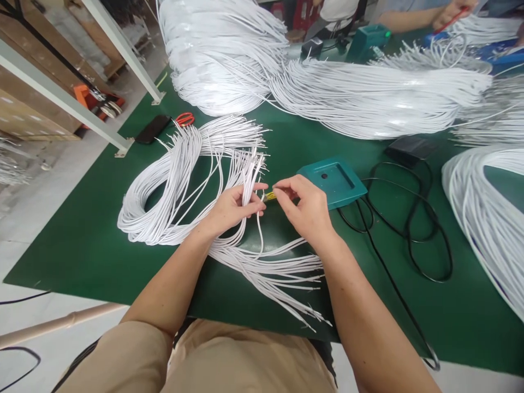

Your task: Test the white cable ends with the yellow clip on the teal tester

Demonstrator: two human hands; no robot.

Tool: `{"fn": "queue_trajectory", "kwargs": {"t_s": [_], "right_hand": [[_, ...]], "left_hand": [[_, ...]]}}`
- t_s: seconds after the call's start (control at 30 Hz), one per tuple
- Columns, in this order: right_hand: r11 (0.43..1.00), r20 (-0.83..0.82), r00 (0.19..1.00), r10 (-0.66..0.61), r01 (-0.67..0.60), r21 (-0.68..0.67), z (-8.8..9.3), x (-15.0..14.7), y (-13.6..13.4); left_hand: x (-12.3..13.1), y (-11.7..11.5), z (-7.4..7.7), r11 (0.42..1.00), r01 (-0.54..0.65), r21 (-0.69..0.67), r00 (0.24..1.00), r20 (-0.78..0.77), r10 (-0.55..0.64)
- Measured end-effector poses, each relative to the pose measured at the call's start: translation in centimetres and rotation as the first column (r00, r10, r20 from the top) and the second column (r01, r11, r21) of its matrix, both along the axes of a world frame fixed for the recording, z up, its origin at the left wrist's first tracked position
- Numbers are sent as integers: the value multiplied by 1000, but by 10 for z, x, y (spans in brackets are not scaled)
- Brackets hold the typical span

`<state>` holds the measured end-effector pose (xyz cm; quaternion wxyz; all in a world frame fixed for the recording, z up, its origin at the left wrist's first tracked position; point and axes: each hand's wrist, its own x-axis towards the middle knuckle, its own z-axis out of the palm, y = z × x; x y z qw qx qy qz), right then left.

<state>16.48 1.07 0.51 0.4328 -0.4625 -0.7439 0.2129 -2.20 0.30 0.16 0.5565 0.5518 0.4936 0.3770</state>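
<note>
My left hand (233,207) is closed round a bunch of thin white wires (249,177), their cut ends pointing up and away. My right hand (305,210) pinches a small yellow piece (270,195) at the end of one wire, right beside the left thumb. The wires run back into a loose white coil (159,191) on the green table (82,240). More loose white wire ends (278,273) lie fanned out below my wrists. A teal box (333,180) with a black button sits just beyond my right hand.
Large white wire bundles (368,93) fill the far side, and another coil (487,218) lies at right. A black cable (409,234) loops from the teal box to a black adapter (409,148). Red scissors (185,118) and a phone (153,129) lie far left. Another person's hands (450,11) work opposite.
</note>
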Motion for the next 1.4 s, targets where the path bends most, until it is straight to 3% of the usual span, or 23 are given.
{"fn": "queue_trajectory", "kwargs": {"t_s": [0.13,0.37,0.53,0.73,0.87,1.0,1.17,1.3,1.4], "right_hand": [[998,-2,1000,10,-10,-67,-7,-8,-1],[998,131,991,5,-13,63,-10,-10,-2],[974,263,963,62,-117,196,-11,-6,0],[997,102,995,11,-18,71,-6,-5,-1],[999,80,997,4,-7,35,-7,-7,-2],[995,127,992,10,-22,98,-10,-9,-1],[965,337,941,30,-116,236,-11,-7,1],[966,408,913,33,-133,221,-10,-3,2],[983,345,938,31,-91,159,-10,0,2]], "left_hand": [[0,-1,-2,1000,11,18,1000,2,-11],[-1,-1,-2,1000,14,-3,1000,-27,-14],[1,-1,2,999,-6,-42,1000,6,7],[1,-1,3,1000,-8,-29,1000,15,8],[2,-2,2,1000,1,-13,1000,-11,-1],[2,-2,1,1000,3,-12,999,-34,-3],[3,-2,4,996,-1,-93,1000,-6,0],[0,1,4,994,-22,-109,999,45,27],[-4,2,2,996,-46,-80,996,67,51]]}}
